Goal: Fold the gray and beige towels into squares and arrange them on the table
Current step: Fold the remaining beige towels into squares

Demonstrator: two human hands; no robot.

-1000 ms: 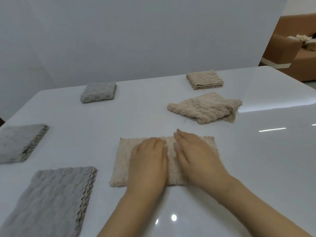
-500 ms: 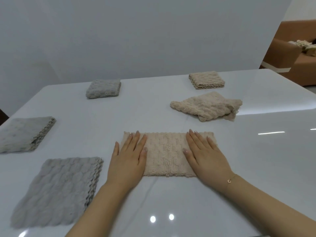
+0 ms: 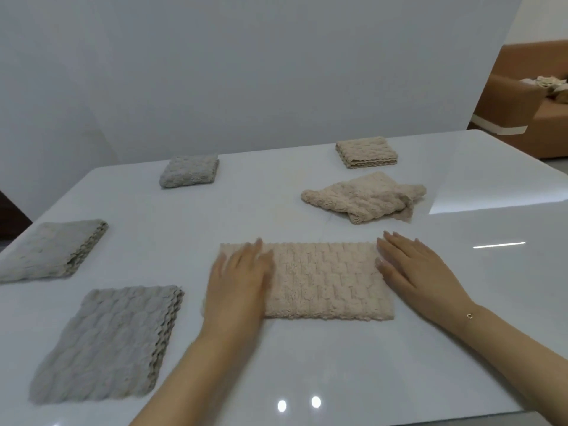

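A beige towel (image 3: 325, 281) folded into a long rectangle lies in front of me on the white table (image 3: 307, 364). My left hand (image 3: 238, 281) rests flat on its left end, fingers straight. My right hand (image 3: 415, 269) lies flat at its right edge, mostly on the table, fingers straight. A crumpled beige towel (image 3: 365, 196) lies behind it. A folded beige square (image 3: 365, 152) sits at the far right. Three folded gray towels lie on the left: the near gray towel (image 3: 107, 342), the middle gray towel (image 3: 49, 249) and the far gray towel (image 3: 189, 170).
A plain wall rises behind the table's far edge. A brown sofa (image 3: 528, 96) with some cloth on it stands beyond the right corner. The table's near edge shows at the bottom right.
Both hands slid outward along the beige rectangle from its middle. The left hand is now on the left end and the right hand has passed to the right edge.
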